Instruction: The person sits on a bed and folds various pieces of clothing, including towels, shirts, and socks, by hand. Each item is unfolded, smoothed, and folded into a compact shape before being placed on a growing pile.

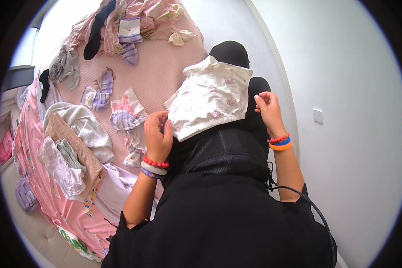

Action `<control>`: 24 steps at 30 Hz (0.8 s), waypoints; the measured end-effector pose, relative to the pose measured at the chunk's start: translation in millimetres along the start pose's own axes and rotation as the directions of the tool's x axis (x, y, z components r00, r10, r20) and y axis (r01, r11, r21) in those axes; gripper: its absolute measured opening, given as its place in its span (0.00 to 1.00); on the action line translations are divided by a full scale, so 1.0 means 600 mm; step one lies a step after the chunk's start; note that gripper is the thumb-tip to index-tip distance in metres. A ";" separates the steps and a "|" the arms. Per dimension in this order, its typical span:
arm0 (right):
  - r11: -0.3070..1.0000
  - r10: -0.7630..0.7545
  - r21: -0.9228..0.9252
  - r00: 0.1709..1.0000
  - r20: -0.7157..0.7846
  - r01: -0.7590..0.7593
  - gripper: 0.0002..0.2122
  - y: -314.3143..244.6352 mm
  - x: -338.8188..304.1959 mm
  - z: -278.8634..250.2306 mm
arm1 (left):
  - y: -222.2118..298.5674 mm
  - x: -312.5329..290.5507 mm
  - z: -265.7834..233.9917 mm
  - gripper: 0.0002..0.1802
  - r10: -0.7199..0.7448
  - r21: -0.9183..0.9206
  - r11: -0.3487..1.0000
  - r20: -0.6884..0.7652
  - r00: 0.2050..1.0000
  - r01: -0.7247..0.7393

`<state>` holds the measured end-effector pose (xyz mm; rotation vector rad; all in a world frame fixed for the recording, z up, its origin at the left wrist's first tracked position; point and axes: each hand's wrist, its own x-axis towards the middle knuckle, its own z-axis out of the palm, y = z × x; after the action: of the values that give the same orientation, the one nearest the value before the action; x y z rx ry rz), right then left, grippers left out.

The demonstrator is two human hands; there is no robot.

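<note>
Across my black-clad thighs lies a small white garment [214, 96] with a pale floral print and a ribbed band along its near edge; its exact kind is hard to tell. My left hand [158, 136] is at its left side, thumb and fingers bent but apart, with no cloth seen between them. On the other side my right hand [269, 111] hovers just off the garment's right edge, fingers loosely curled and holding nothing visible. Left of my left hand, a bundle of purple-checked and pink socks [128, 120] lies on the pink bedspread [161, 67].
More checked socks [99, 91] lie farther left. A pile of towels and folded clothes [76, 152] sits at near left. Rumpled pink clothing [152, 20] and a black sock [98, 31] lie at the far end. A white wall [344, 89] rises on my right; a dark cord [317, 210] hangs by my right arm.
</note>
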<state>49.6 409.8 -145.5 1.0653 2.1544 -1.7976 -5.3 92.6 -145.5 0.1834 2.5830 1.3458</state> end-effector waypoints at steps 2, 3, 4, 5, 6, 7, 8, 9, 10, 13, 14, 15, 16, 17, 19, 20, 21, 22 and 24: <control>0.992 0.122 0.048 0.989 -0.082 -0.118 0.21 0.028 0.020 0.015 | 0.016 0.006 0.007 0.19 0.213 -0.006 0.977 -0.026 0.977 -0.213; 0.955 0.157 0.247 0.986 0.051 -0.165 0.26 0.037 0.032 0.016 | 0.031 0.010 0.015 0.20 0.314 -0.006 0.949 -0.039 0.949 -0.314; 0.944 0.145 0.287 0.986 0.081 -0.163 0.26 0.022 0.032 0.031 | 0.053 0.014 0.024 0.24 0.227 -0.277 0.936 0.005 0.974 -0.217; 0.932 0.130 0.325 0.985 0.113 -0.161 0.26 0.002 0.028 0.046 | 0.064 0.025 0.043 0.28 0.181 -0.541 0.833 0.061 0.982 -0.120; 0.937 0.127 0.312 0.986 0.105 -0.154 0.25 -0.001 0.028 0.047 | 0.077 0.039 0.067 0.32 0.140 -0.758 0.653 0.126 0.982 0.005; 0.943 0.118 0.301 0.988 0.099 -0.142 0.24 -0.002 0.032 0.045 | 0.087 0.053 0.093 0.35 0.125 -0.876 0.476 0.156 0.980 0.079; 0.948 0.104 0.291 0.990 0.093 -0.127 0.23 -0.005 0.037 0.046 | 0.098 0.066 0.118 0.38 0.109 -0.949 0.278 0.186 0.977 0.149; 0.937 0.042 0.340 0.994 0.102 -0.075 0.22 -0.009 0.038 0.047 | 0.102 0.077 0.140 0.38 0.065 -0.958 0.216 0.207 0.976 0.189; 0.921 -0.015 0.389 0.993 0.114 -0.031 0.20 -0.015 0.032 0.050 | 0.108 0.086 0.159 0.39 0.017 -0.963 0.153 0.227 0.974 0.222; 0.864 -0.085 0.503 0.986 0.142 0.002 0.18 -0.054 0.011 0.050 | 0.102 0.082 0.182 0.38 -0.035 -0.968 0.085 0.233 0.972 0.235; 0.853 -0.097 0.523 0.985 0.146 0.006 0.19 -0.078 -0.003 0.052 | 0.100 0.080 0.182 0.37 -0.011 -0.967 0.094 0.238 0.971 0.238; 0.841 -0.108 0.542 0.983 0.151 0.010 0.19 -0.103 -0.014 0.057 | 0.095 0.081 0.180 0.36 -0.013 -0.965 0.031 0.260 0.966 0.260; 0.844 -0.135 0.536 0.972 0.190 0.012 0.20 -0.127 -0.027 0.062 | 0.102 0.082 0.170 0.35 -0.008 -0.957 -0.032 0.288 0.958 0.288; 0.858 -0.181 0.511 0.964 0.196 0.057 0.21 -0.139 -0.037 0.078 | 0.103 0.084 0.163 0.35 -0.006 -0.946 -0.094 0.311 0.950 0.309; 0.874 -0.279 0.459 0.937 0.211 0.156 0.23 -0.154 -0.048 0.116 | 0.092 0.086 0.172 0.33 -0.020 -0.945 -0.116 0.311 0.950 0.306; 0.916 -0.288 0.358 0.915 0.283 0.178 0.24 -0.150 -0.047 0.127 | 0.097 0.087 0.166 0.33 -0.046 -0.941 -0.144 0.315 0.948 0.306; 0.945 -0.289 0.254 0.889 0.355 0.205 0.25 -0.141 -0.045 0.137 | 0.102 0.085 0.161 0.32 -0.040 -0.943 -0.156 0.303 0.952 0.293; 0.954 -0.293 0.170 0.881 0.371 0.246 0.27 -0.136 -0.042 0.152 | 0.113 0.084 0.148 0.32 -0.036 -0.945 -0.168 0.289 0.957 0.279; 0.976 -0.219 0.097 0.861 0.459 0.196 0.30 -0.137 -0.052 0.164 | 0.088 0.082 0.104 0.29 0.257 -0.799 -0.383 0.389 0.885 0.463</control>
<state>-8.0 304.4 -90.0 0.3479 1.9848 -1.9515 -36.6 182.8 -143.5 -0.1269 0.1379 2.4270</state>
